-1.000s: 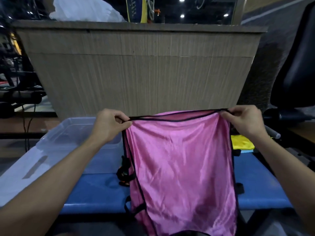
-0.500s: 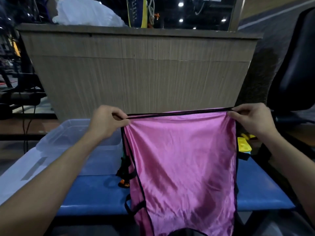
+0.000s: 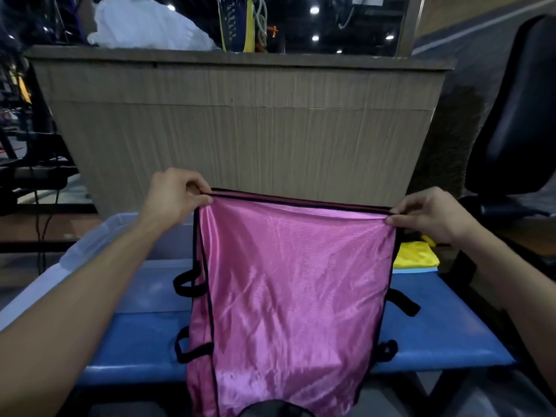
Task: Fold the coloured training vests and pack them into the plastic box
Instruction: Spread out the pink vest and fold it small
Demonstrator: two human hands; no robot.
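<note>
A shiny pink training vest (image 3: pixel 288 290) with black trim and black side loops hangs in front of me, stretched flat between both hands. My left hand (image 3: pixel 174 197) pinches its upper left corner. My right hand (image 3: pixel 427 215) pinches the upper right corner. The vest's lower end drops below the front edge of the blue bench (image 3: pixel 436 332). A clear plastic box (image 3: pixel 99 245) stands on the bench to the left, partly behind my left forearm. A yellow vest (image 3: pixel 416 254) lies on a light blue one at the right, partly hidden by the pink vest.
A tall wood-grain counter (image 3: pixel 240 130) rises right behind the bench. A black office chair (image 3: pixel 517 121) stands at the right. Dark equipment and cables (image 3: pixel 33 176) sit at the far left. White cloth (image 3: pixel 147 25) lies on top of the counter.
Both hands have pulled the vest's top edge tauter and a little wider, and the view has tilted down slightly. The side loops now hang out to both sides.
</note>
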